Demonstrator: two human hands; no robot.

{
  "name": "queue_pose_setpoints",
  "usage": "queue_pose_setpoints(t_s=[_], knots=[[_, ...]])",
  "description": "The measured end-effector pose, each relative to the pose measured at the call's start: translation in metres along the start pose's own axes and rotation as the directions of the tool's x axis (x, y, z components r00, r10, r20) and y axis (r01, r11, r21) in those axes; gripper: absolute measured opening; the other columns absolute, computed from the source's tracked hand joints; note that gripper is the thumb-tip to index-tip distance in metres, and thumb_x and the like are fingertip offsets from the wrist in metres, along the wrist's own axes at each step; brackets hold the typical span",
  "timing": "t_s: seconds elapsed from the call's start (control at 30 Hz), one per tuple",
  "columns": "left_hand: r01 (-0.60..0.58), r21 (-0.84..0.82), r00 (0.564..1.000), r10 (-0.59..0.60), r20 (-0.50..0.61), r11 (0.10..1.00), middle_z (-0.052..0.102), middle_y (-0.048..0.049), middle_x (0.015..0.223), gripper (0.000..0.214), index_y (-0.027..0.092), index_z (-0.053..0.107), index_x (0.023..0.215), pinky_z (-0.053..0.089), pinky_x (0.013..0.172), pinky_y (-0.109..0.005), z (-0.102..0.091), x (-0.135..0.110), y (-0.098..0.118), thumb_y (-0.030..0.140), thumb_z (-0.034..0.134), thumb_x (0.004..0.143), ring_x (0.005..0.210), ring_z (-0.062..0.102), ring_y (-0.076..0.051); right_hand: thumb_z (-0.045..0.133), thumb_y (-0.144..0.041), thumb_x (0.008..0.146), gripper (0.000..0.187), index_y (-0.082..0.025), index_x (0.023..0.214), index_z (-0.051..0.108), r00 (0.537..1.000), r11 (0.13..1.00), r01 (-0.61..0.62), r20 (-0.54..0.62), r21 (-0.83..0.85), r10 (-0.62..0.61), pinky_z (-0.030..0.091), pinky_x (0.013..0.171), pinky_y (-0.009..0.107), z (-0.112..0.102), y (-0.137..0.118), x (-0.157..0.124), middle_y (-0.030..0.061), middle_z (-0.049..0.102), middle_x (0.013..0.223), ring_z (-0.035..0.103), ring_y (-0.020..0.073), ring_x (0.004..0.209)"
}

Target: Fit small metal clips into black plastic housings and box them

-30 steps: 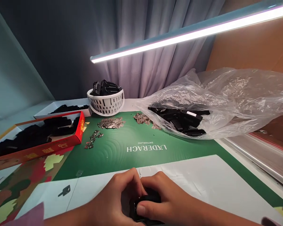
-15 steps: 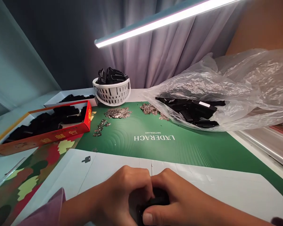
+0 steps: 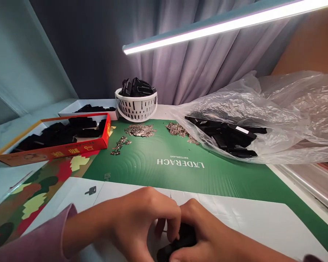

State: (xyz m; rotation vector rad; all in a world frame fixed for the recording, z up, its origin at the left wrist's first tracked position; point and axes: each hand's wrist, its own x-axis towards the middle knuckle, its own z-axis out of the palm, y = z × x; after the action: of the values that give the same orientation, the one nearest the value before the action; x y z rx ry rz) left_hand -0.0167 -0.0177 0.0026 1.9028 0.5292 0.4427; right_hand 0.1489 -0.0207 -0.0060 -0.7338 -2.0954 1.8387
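Observation:
Both hands meet at the bottom centre over a white sheet (image 3: 248, 222). My right hand (image 3: 210, 236) is closed round a small black plastic part (image 3: 180, 240), thumb under it. My left hand (image 3: 142, 222) curls its fingers down against the same black part; what its fingertips pinch is hidden. A pink sleeve (image 3: 35, 242) covers my left forearm. A small dark key-shaped piece (image 3: 90, 190) lies on the white sheet to the left of my hands, and a tiny metal clip (image 3: 107, 176) lies on the green mat (image 3: 158, 171) just beyond.
A white basket (image 3: 136, 105) full of black parts stands at the back. A red box (image 3: 57, 140) and a white tray (image 3: 90, 109) hold more black parts at left. Piles of small metal pieces (image 3: 140, 130) lie on the mat. A clear plastic bag (image 3: 262, 116) with black parts spreads at right.
The view has swung a little left and down. My hands stay pressed together on the black part; my left fingers have curled further over it and my left forearm shows more.

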Motion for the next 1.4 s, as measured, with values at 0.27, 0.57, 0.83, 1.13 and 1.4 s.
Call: queue_pose_setpoints(t_s=[0.27,0.57,0.83,1.13,1.4], knots=[[-0.17,-0.037,0.974,0.162,-0.16,0.985,0.046,0.0019,0.057,0.04,0.018,0.043,0.058,0.034,0.048,-0.02,0.012,-0.007,-0.022,0.054,0.06,0.055,0.049,0.043,-0.01,0.061,-0.029,0.065,0.021,-0.011,0.068,0.05,0.995,0.989,-0.101,0.028,0.107,0.099,0.025,0.046,0.01,0.001,-0.007,0.003,-0.0053,0.039,0.059,0.033,0.0027,0.055],[-0.118,-0.104,0.966,0.09,-0.243,0.988,0.061,-0.0029,0.072,0.034,0.017,0.059,0.077,0.043,0.058,-0.024,0.012,-0.015,-0.027,0.04,0.069,0.054,0.062,0.056,-0.015,0.056,-0.036,0.066,0.028,-0.011,0.077,0.054,0.984,0.979,-0.161,-0.056,0.122,0.169,0.028,0.05,0.014,0.003,-0.005,-0.004,-0.0022,0.043,0.065,0.036,0.0064,0.059],[-0.114,-0.017,0.923,0.1,-0.371,0.993,0.066,-0.0019,0.076,0.03,0.019,0.061,0.082,0.047,0.061,-0.023,0.012,-0.008,-0.024,0.028,0.071,0.056,0.065,0.059,-0.015,0.052,-0.038,0.07,0.026,-0.013,0.069,0.047,0.95,0.971,-0.225,-0.239,-0.087,0.199,0.023,0.043,0.013,-0.005,-0.003,-0.006,-0.0035,0.041,0.058,0.034,0.0043,0.052],[-0.196,0.151,0.886,0.241,-0.396,0.969,0.066,-0.0012,0.076,0.028,0.018,0.058,0.081,0.048,0.066,-0.022,0.011,-0.004,-0.027,0.025,0.071,0.057,0.069,0.061,-0.015,0.055,-0.038,0.07,0.027,-0.013,0.065,0.045,0.936,0.942,-0.271,-0.282,-0.199,0.21,0.022,0.041,0.013,-0.007,0.0,-0.006,-0.0042,0.042,0.055,0.034,0.0037,0.049],[-0.032,0.195,0.901,0.113,-0.418,0.98,0.064,-0.0006,0.072,0.025,0.016,0.058,0.076,0.049,0.06,-0.024,0.009,-0.006,-0.017,0.027,0.07,0.056,0.068,0.061,-0.017,0.052,-0.042,0.071,0.031,-0.012,0.063,0.047,0.948,0.925,-0.204,-0.3,-0.32,0.105,0.019,0.04,0.012,-0.011,-0.002,-0.005,-0.0059,0.035,0.05,0.03,0.0022,0.047]])
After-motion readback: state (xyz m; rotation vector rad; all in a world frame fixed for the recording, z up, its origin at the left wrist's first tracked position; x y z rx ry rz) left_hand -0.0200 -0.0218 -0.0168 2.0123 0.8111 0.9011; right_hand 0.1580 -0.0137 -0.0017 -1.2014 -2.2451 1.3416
